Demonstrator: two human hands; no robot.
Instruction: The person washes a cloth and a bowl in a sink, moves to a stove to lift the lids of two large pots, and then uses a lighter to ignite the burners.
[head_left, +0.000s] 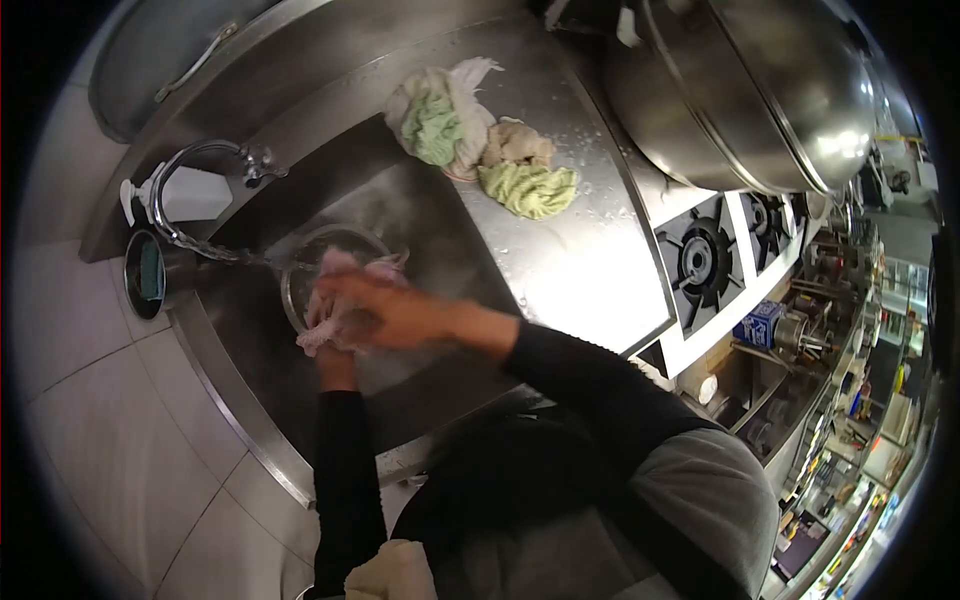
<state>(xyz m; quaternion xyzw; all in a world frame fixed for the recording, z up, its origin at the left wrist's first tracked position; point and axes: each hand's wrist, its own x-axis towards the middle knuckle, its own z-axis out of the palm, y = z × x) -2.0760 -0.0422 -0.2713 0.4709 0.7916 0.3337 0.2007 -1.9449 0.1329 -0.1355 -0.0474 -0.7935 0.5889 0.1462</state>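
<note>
Over the sink [430,270], both of my hands are on a wet pink cloth [318,338]. My left hand [340,368] comes up from below and is closed in its folds, which hide most of the fingers. My right hand [385,315] grips the cloth from above, its fingers blurred by motion. Beneath them a round metal bowl [292,298] sits in the sink, partly covered by the hands and cloth. Water runs from the curved faucet [160,190] toward the bowl.
Crumpled white and green cloths [435,115], a beige cloth [518,143] and a yellow-green cloth [530,188] lie on the wet steel drainboard [570,270]. A metal container [165,285] with a green sponge stands left. Gas burners [700,258] and a large steel pot [740,90] are right.
</note>
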